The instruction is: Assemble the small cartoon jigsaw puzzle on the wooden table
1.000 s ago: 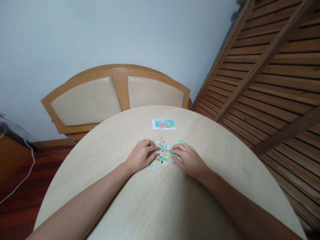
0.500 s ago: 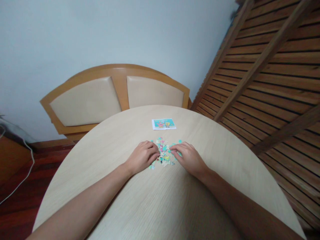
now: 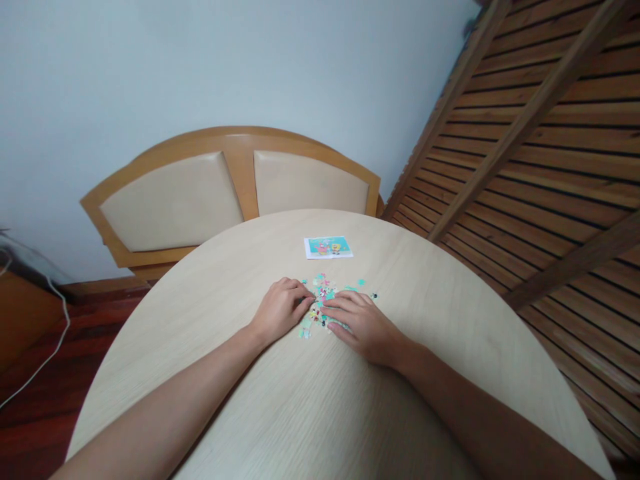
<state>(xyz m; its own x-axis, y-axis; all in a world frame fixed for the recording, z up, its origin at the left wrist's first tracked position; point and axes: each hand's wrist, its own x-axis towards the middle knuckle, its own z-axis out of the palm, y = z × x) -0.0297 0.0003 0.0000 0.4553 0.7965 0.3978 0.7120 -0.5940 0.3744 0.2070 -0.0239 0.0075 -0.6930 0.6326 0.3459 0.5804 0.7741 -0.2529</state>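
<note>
Small jigsaw puzzle pieces (image 3: pixel 320 313) in teal, yellow, pink and white lie in a loose heap on the table. At the heap's left edge rests my left hand (image 3: pixel 284 307), fingers bent and tips drawn close to the thumb; whatever they pinch, if anything, is hidden. My right hand (image 3: pixel 365 325) lies palm down over the right part of the heap, its fingers stretched and apart, covering some pieces. Beyond the heap is a printed picture card (image 3: pixel 329 247) with a pink figure and a yellow figure on teal.
The round pale wooden table (image 3: pixel 240 407) fills the foreground. Behind it stands a wooden bench back with cream padded panels (image 3: pixel 173 203), against a pale wall. Wooden slats (image 3: pixel 540 160) rise on the right. A white cable (image 3: pixel 64 313) hangs at the left.
My right hand has moved left and spread over the pieces. A dark piece now shows to the right, beyond its fingers. My left hand has shifted slightly, its fingertips drawn closer together.
</note>
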